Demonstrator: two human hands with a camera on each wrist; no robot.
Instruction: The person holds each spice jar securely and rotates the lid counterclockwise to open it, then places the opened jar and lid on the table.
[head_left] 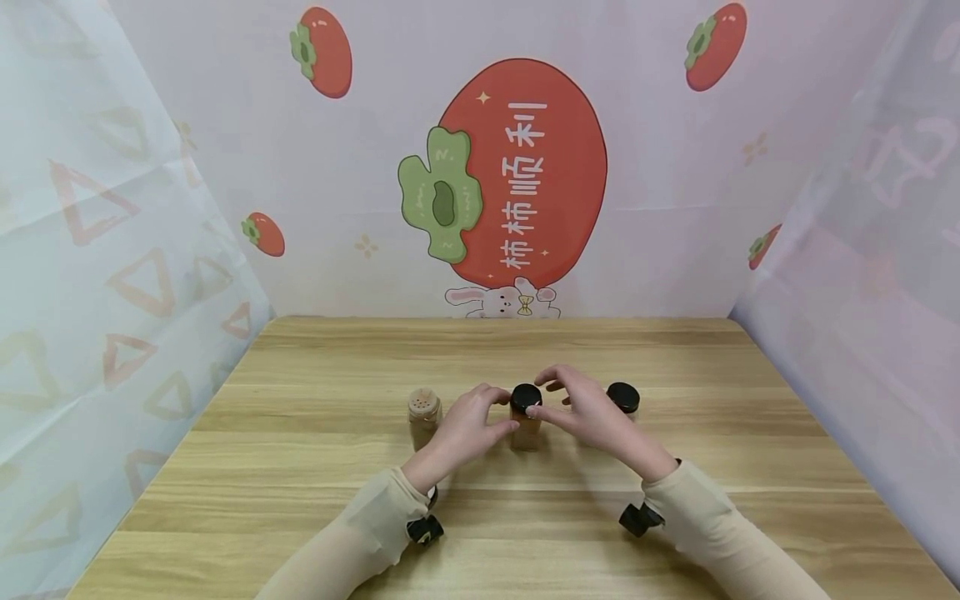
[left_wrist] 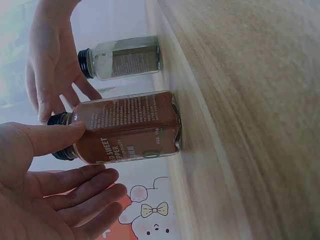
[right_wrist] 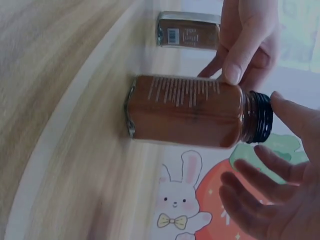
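A glass spice bottle of red-brown powder (head_left: 527, 435), labelled "sweet pepper" in the left wrist view, stands upright on the table between both hands with its black cap (right_wrist: 262, 117) on. My left hand (head_left: 467, 427) is at its left side, thumb tip close to the shoulder and the other fingers loosely spread. From the right, my right hand (head_left: 592, 415) reaches to the cap; its thumb tip is at the cap's edge, while its fingers are spread apart beyond it. Neither hand curls round the bottle.
Left of the left hand stands a bottle with a perforated shaker top (head_left: 424, 406) and no cap. A black-capped bottle with greenish contents (left_wrist: 132, 57) stands behind the right hand. The wooden table (head_left: 300, 358) meets a printed cloth backdrop (head_left: 645, 250), with cloth at both sides.
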